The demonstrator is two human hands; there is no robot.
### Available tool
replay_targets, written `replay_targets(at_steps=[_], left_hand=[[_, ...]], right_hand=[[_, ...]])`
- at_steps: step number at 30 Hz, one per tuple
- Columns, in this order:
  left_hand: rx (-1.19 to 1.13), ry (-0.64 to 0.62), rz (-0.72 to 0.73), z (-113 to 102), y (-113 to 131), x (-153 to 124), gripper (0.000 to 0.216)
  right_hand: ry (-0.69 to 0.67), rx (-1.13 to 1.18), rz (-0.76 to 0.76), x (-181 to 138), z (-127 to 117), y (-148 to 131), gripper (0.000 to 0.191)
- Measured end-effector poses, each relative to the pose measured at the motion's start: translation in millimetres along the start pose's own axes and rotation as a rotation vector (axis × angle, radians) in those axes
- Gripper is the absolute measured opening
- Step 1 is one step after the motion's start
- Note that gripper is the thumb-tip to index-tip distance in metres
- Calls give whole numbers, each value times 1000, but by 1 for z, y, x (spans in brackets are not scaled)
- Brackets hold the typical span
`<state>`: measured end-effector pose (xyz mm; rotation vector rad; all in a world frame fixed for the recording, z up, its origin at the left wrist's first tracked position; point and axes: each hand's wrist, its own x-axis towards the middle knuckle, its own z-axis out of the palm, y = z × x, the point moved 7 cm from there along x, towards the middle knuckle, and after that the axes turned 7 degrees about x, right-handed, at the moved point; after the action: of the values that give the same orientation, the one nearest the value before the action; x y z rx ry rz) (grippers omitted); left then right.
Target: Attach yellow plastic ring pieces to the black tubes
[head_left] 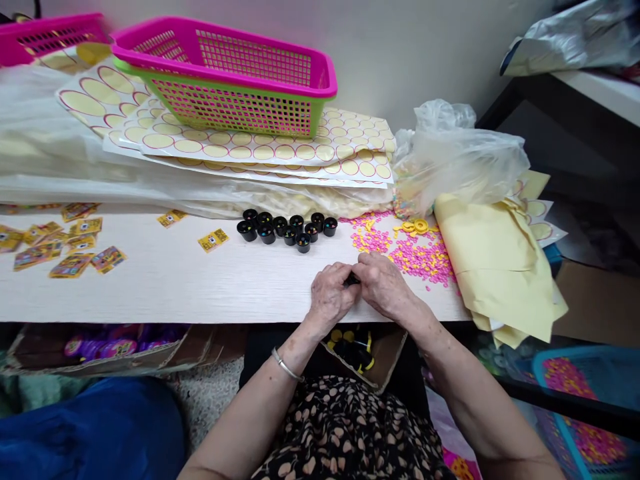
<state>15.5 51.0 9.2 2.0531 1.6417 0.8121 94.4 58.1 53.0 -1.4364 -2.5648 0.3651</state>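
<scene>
My left hand (331,291) and my right hand (381,283) meet over the table's front edge, fingers closed together around a small black cup (352,279). Most of that cup is hidden by the fingers. Beyond my left hand stands a cluster of several black cups (289,230) with small coloured bits inside. Just past my right hand, many tiny pink and yellow pieces (423,259) lie spread on the table. A few larger yellow rings (415,227) rest among them.
Stacked pink and green baskets (240,100) stand on sticker sheets (260,152) at the back. Yellow sheets (493,267) and a plastic bag (460,150) lie at the right. Small printed packets (73,264) are scattered at the left. A cardboard box (395,357) sits below the table edge.
</scene>
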Motion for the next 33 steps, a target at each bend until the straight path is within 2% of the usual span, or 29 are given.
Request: replay_targets(at_steps=[4, 7, 9, 11, 13, 15, 19, 22, 25, 27, 29, 31, 33], left_hand=[[-3, -21, 6, 0, -1, 0, 17], [-6, -15, 9, -2, -1, 1, 17], [-5, -8, 9, -3, -2, 1, 16], [-4, -2, 3, -4, -2, 3, 16], [-8, 4, -2, -4, -3, 4, 17], [-13, 9, -5, -3, -3, 4, 18], [-12, 3, -12, -4, -4, 4, 18], [-14, 1, -5, -4, -4, 5, 18], [-13, 6, 1, -5, -4, 5, 18], [-10, 10, 2, -5, -3, 4, 18], [-5, 8, 0, -4, -3, 4, 18], [-2, 5, -4, -4, -3, 4, 19], [-2, 8, -6, -4, -2, 4, 19]], right_hand=[[127, 434, -3, -8, -10, 20, 17], [319, 631, 101, -17, -20, 61, 9], [496, 597, 241, -24, -29, 100, 10], [637, 437, 384, -27, -39, 136, 15], [661, 224, 470, -23, -46, 161, 20], [600, 86, 473, -10, -50, 175, 25], [388, -25, 329, 20, -43, 172, 38], [290, -113, 297, 32, -34, 166, 29], [275, -139, 303, 37, -30, 163, 19], [310, -125, 298, 37, -32, 160, 21], [420, -38, 286, 32, -40, 155, 21], [576, 185, 277, 21, -50, 149, 18], [664, 548, 306, 7, -49, 144, 12]])
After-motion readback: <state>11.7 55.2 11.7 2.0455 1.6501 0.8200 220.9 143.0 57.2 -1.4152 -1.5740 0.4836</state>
